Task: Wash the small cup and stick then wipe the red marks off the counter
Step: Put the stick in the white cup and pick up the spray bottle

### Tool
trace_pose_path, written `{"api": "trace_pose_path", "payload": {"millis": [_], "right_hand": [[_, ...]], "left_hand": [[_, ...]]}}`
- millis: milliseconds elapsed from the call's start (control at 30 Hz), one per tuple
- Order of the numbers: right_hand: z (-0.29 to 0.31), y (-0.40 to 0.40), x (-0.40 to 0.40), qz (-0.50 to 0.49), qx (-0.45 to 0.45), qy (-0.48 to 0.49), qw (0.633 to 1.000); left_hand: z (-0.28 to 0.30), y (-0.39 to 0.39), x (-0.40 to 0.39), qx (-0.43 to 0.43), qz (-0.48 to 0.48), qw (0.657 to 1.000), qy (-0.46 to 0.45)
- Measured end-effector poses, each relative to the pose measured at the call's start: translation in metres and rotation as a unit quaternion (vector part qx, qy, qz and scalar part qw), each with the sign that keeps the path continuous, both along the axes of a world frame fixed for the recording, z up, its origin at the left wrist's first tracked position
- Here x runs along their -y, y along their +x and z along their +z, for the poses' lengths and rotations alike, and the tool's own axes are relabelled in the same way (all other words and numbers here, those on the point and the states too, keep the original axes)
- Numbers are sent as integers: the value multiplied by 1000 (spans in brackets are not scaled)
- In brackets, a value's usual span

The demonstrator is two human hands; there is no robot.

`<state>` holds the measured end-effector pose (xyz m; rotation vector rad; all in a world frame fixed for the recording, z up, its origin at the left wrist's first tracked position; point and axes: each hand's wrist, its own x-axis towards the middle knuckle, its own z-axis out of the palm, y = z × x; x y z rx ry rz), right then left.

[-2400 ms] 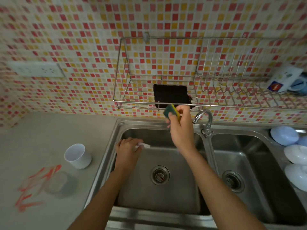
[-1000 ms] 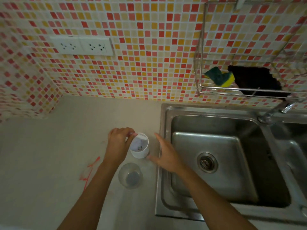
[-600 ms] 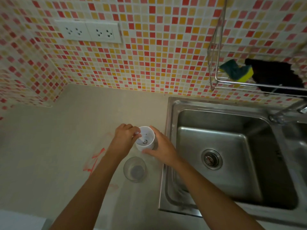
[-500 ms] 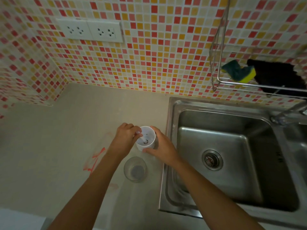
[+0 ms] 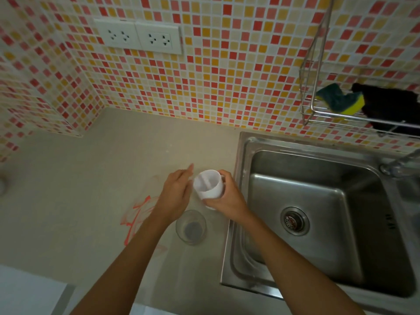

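Note:
My right hand [image 5: 227,197] is wrapped around a white cup [image 5: 208,186], held just left of the sink and tilted with its mouth toward me. A thin white stick [image 5: 203,181] seems to lie inside the cup. My left hand [image 5: 176,193] hovers right beside the cup's left side, fingers stretched out and holding nothing. A small clear glass cup [image 5: 191,227] stands on the counter below both hands. Red scribbled marks [image 5: 136,215] stain the beige counter [image 5: 91,178] left of my left forearm.
A steel sink [image 5: 318,201] with a drain lies to the right, and its faucet [image 5: 400,165] is at the far right edge. A wire rack [image 5: 313,112] on the tiled wall holds a green-yellow sponge [image 5: 338,100] and a black cloth [image 5: 391,108]. Wall sockets [image 5: 138,37] sit upper left.
The sponge went onto the rack and my view swung left to the counter. My left hand brought the stick to the white cup and let go. My right hand closed on the cup.

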<state>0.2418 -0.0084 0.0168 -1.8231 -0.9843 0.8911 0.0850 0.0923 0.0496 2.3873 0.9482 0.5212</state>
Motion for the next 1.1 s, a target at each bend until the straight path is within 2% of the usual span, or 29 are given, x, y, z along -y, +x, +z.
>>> {"api": "trace_pose_path", "payload": {"millis": [100, 167, 233, 333, 467, 600, 733, 900, 1000, 1100], "right_hand": [[3, 10, 15, -21, -30, -20, 999], [6, 19, 29, -34, -86, -26, 995], [9, 26, 43, -56, -119, -43, 990], [17, 29, 57, -50, -111, -62, 991], [40, 27, 63, -39, -131, -43, 990], [65, 23, 59, 49, -17, -52, 997], [81, 3, 39, 141, 134, -63, 979], [99, -27, 16, 202, 191, -75, 958], [98, -39, 14, 233, 278, -50, 931], [91, -39, 14, 215, 280, -33, 935]], "left_hand": [[-5, -39, 25, 64, 89, 988, -108], [-11, -63, 41, 83, 90, 977, -176], [-17, -77, 58, 64, 60, 967, -240], [-31, -78, 75, 13, 18, 961, -275], [-40, -60, 77, 53, 68, 950, -300], [-43, -43, 71, 98, 77, 946, -300], [-42, -29, 66, 120, 56, 951, -278], [-45, -28, 62, 131, 56, 948, -284], [-49, -31, 62, 128, 72, 940, -309], [-54, -34, 67, 159, 82, 924, -337]]}}
